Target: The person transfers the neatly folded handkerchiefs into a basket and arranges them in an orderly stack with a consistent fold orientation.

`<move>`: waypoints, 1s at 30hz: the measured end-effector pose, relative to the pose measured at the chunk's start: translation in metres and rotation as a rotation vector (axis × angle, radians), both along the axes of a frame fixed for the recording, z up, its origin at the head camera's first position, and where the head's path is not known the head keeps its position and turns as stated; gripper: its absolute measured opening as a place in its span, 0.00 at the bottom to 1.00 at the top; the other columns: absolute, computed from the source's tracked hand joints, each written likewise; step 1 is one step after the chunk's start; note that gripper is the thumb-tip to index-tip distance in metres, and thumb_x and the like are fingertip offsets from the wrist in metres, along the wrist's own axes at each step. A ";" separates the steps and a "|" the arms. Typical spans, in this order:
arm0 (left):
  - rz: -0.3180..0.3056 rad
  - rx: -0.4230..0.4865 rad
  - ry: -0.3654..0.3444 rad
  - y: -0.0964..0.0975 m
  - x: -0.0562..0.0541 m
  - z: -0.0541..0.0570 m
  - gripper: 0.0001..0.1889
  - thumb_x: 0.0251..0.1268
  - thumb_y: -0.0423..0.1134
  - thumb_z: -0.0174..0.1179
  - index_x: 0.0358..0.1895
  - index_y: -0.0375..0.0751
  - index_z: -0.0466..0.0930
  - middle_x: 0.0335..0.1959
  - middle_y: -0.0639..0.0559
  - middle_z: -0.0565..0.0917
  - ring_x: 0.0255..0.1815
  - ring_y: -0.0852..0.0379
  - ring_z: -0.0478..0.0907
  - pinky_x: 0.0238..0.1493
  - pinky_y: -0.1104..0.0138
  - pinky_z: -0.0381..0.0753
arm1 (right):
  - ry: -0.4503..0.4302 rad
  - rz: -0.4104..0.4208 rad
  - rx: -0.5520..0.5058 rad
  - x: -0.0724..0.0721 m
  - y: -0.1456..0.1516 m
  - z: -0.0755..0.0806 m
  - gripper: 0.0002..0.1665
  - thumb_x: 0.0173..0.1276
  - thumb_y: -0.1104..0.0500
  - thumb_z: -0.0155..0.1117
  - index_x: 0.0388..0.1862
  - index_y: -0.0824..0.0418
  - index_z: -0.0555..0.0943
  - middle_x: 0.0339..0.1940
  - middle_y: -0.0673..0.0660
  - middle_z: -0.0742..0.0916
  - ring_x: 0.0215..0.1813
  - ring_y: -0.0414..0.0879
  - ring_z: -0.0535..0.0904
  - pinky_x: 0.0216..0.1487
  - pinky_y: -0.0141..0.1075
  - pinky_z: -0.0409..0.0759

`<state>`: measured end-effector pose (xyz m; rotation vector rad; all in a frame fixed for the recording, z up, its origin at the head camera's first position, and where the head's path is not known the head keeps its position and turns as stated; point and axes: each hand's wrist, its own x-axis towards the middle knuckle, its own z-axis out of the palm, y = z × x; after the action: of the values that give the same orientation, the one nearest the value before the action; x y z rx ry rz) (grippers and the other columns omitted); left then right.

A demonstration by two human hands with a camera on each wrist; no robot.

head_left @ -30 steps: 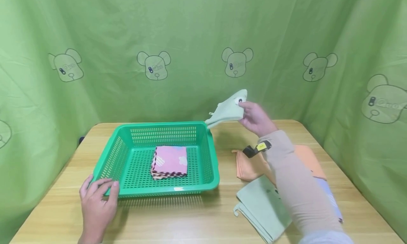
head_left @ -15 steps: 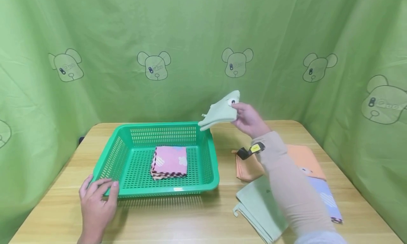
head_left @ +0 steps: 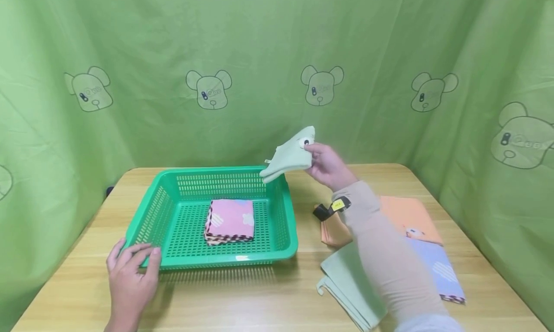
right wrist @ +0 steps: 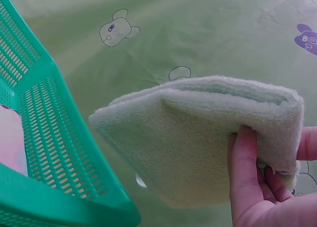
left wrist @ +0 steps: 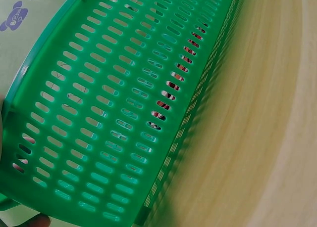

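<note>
My right hand (head_left: 326, 166) pinches a folded pale green towel (head_left: 287, 156) with an eye design on it, above the basket's far right corner. Thick terry layers of this towel (right wrist: 198, 143) show between thumb and fingers in the right wrist view. My left hand (head_left: 132, 279) grips the near left corner of the green plastic basket (head_left: 216, 261), its fingers curled over the rim. In the left wrist view, bits of finger show through the slots of the basket wall (left wrist: 106, 101). A folded pink towel (head_left: 231, 219) with a checked edge lies inside the basket.
Right of the basket on the wooden table (head_left: 242, 303) lie another pale green towel (head_left: 355, 284), a small orange cloth (head_left: 335, 231), a larger orange towel (head_left: 411, 219) and a blue one (head_left: 439, 269). My right forearm partly covers them. A green curtain (head_left: 264, 43) surrounds the table.
My right hand has carried the pale green towel left and slightly down, so its tip now hangs over the basket's far right corner. The left hand and basket have stayed put.
</note>
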<state>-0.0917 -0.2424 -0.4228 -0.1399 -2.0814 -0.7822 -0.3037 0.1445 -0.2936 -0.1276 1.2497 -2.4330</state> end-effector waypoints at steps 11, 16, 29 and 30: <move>-0.004 -0.002 0.020 0.000 -0.001 0.003 0.10 0.59 0.35 0.59 0.28 0.29 0.83 0.34 0.34 0.84 0.41 0.48 0.73 0.71 0.53 0.48 | 0.009 0.021 -0.030 0.000 -0.012 0.002 0.33 0.75 0.67 0.43 0.76 0.63 0.49 0.66 0.60 0.66 0.60 0.50 0.71 0.60 0.37 0.74; -0.005 0.007 0.003 0.000 -0.001 0.004 0.10 0.58 0.34 0.59 0.28 0.28 0.83 0.34 0.33 0.84 0.41 0.46 0.73 0.71 0.53 0.47 | -0.012 0.016 -0.022 0.001 -0.017 0.002 0.32 0.75 0.67 0.43 0.75 0.63 0.50 0.64 0.60 0.67 0.57 0.49 0.73 0.59 0.36 0.75; -0.006 0.009 -0.004 0.000 0.001 0.002 0.10 0.58 0.35 0.59 0.28 0.29 0.83 0.34 0.34 0.84 0.42 0.49 0.73 0.71 0.54 0.48 | -0.055 0.010 -0.028 0.005 -0.030 -0.003 0.32 0.75 0.67 0.42 0.75 0.62 0.52 0.66 0.61 0.67 0.58 0.50 0.73 0.57 0.36 0.76; -0.005 0.008 -0.002 0.000 0.001 0.002 0.10 0.58 0.35 0.59 0.28 0.28 0.83 0.34 0.34 0.84 0.42 0.49 0.73 0.71 0.54 0.48 | -0.055 0.017 -0.033 0.005 -0.031 -0.003 0.32 0.75 0.67 0.42 0.75 0.61 0.51 0.67 0.61 0.66 0.60 0.51 0.73 0.58 0.37 0.76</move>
<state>-0.0909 -0.2426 -0.4213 -0.1398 -2.0807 -0.7939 -0.2990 0.1134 -0.2968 -0.0795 1.1807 -2.4269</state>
